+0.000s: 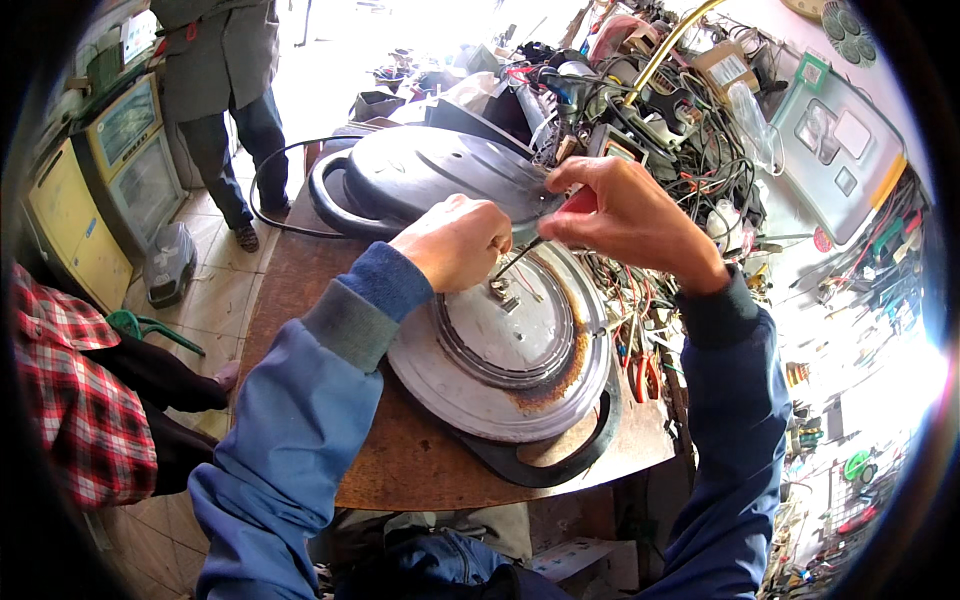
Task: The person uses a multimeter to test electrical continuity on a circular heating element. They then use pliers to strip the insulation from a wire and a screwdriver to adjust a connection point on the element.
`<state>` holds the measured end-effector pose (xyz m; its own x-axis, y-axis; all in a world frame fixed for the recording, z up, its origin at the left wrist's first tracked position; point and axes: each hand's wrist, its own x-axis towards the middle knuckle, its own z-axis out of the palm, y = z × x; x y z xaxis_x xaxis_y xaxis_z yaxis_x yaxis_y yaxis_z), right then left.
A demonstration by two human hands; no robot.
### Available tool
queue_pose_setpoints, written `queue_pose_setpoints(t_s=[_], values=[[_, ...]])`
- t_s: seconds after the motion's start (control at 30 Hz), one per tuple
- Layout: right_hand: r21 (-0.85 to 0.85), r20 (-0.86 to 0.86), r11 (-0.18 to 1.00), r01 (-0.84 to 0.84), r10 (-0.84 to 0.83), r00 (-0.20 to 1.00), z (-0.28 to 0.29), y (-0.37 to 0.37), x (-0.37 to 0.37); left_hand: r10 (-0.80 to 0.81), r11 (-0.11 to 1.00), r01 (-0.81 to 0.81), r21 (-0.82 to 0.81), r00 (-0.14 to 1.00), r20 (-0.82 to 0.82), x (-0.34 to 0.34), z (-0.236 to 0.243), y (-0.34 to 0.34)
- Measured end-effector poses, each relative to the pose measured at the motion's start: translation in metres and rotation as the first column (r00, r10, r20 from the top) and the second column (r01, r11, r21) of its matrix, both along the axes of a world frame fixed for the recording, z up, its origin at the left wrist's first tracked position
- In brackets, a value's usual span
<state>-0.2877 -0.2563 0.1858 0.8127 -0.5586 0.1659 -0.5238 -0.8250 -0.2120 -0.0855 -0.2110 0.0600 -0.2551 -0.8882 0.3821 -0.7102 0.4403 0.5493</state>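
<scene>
An electric griddle lies opened on the bench. Its round grey metal underside point(480, 400), with a rust-stained ring, faces up in front of me. Above the plate's centre, my left hand point(455, 240) is closed, its fingertips pressed together; what they hold is hidden. My right hand point(625, 215) pinches a thin dark strand point(520, 258) that slants down toward a small metal terminal point(505, 295) at the plate's middle. Whether the strand is a wire or a tool shaft I cannot tell. The griddle's dark oval cover point(430, 175) lies behind my hands.
The wooden bench point(385, 470) bears red-handled pliers point(648, 378) at its right. Heaped cables point(690, 150) and a clear plastic box point(840, 145) crowd the right back. A person in a grey coat point(220, 60) stands far left; another in a checked shirt point(80, 390) is nearer.
</scene>
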Motion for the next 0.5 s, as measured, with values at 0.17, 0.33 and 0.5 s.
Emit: queue_pose_setpoints(t_s=[0.17, 0.33, 0.5], values=[[0.243, 0.165, 0.955, -0.172, 0.134, 0.977, -0.009, -0.010, -0.012, -0.001, 0.998, 0.005, -0.058, 0.998, 0.061, -0.004, -0.010, -0.003], [0.276, 0.264, 0.959, -0.057, -0.018, 0.964, -0.016, -0.022, -0.044, 0.008, 0.993, 0.014, -0.121, 0.983, 0.185, -0.007, -0.018, -0.002], [0.471, 0.523, 0.879, -0.077, -0.208, 0.826, -0.052, -0.031, -0.093, 0.049, 0.977, -0.012, -0.213, 0.984, 0.171, -0.002, -0.027, 0.003]])
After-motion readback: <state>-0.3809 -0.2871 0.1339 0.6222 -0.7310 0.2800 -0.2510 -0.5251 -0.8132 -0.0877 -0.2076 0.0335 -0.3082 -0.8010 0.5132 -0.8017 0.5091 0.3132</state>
